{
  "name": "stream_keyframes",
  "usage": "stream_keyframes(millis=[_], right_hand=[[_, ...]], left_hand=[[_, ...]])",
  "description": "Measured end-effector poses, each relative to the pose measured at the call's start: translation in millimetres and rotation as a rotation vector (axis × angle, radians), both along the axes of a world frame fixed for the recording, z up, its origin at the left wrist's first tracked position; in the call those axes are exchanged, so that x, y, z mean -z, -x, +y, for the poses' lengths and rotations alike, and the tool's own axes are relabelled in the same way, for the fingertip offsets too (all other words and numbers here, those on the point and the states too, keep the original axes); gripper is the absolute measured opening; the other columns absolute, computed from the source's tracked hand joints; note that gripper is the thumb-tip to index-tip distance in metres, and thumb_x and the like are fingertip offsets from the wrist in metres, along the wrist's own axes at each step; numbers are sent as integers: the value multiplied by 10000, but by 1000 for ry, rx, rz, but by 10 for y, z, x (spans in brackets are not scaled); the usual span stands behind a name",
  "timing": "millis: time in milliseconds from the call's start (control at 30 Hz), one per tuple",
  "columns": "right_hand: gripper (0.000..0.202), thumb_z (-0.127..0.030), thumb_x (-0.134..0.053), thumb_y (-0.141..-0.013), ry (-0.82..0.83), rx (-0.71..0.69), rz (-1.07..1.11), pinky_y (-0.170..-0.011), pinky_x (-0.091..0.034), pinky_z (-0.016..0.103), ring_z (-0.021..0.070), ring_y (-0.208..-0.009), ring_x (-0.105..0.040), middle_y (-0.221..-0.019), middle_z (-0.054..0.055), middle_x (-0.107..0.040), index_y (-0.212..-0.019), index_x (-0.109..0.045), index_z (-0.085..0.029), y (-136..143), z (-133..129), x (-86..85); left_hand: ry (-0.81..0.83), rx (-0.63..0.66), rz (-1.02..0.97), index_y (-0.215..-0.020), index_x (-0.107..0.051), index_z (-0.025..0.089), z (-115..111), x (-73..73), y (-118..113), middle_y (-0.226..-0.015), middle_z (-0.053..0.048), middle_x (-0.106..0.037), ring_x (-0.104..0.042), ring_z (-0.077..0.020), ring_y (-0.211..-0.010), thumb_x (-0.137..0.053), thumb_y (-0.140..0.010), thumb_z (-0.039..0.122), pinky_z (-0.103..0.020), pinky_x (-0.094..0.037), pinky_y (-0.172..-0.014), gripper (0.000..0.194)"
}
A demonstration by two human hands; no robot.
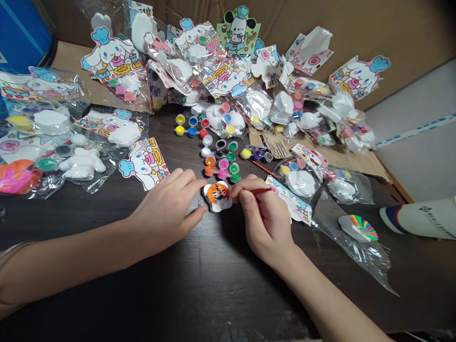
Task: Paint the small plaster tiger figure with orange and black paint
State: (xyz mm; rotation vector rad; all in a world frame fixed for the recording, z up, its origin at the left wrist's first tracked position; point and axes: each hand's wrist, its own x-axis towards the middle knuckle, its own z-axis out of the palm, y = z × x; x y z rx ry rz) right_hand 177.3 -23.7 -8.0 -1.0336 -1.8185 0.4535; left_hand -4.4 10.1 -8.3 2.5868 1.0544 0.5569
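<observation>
Right hand (267, 223) with fingers pinching a red paintbrush (261, 190), its long axis running crosswise, handle pointing right, bristles hard to make out against the orange-and-white figurine (218, 194) on the dark surface (171, 289)! Left hand (167, 202), fingers parted beside it, contact unclear.

Head cam; fwd/down onto table (178, 294)

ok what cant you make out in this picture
Head view:
Brush: gripped part hidden by the right hand
White piece: fine painted details too small
Paper cup: one end cut off by the right edge; lettering too small
Left hand: palm hidden by its own back
</observation>
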Motion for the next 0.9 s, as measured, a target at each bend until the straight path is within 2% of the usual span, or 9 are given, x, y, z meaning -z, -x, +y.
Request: stream_keyframes(millis=[500,900], right_hand=[[195,-47,-380,-925,-14,-13,23,-624,-426,255,114,-695,-504,-767,8,-527,-882,-492,-201,-5,-10,-5],[182,-63,-393,-925,3,-25,-18,-625,-445,259,121,-707,-536,-762,7,-536,-880,-499,-204,-3,-10,9]], left_hand=[[-15,11,-26,-1087,-625,71,6,13,4,-889,-82,-593,-513,-243,-822,-534,-862,195,-363,-430,-712,273],[-28,6,-25,-1083,-621,91,6,17,0,-809,-46,-539,-480,-216,-768,-530,-852,184,-326,-405,-677,265]])
